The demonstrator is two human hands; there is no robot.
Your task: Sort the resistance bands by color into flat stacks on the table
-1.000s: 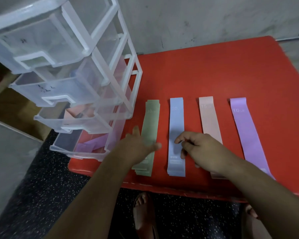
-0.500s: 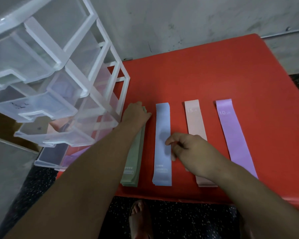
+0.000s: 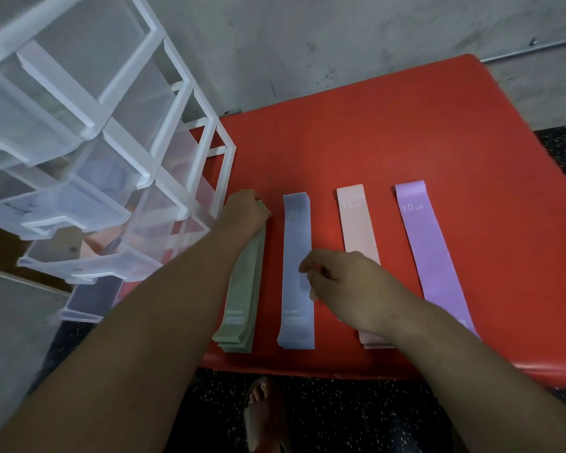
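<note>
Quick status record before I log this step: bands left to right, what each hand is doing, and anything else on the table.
bands, left to right: green stack, blue stack, pink stack, purple band
left hand: fingers curled over green stack's far end
right hand: curled fingers at blue stack's edge; grip unclear
table, left edge: clear drawer unit
</note>
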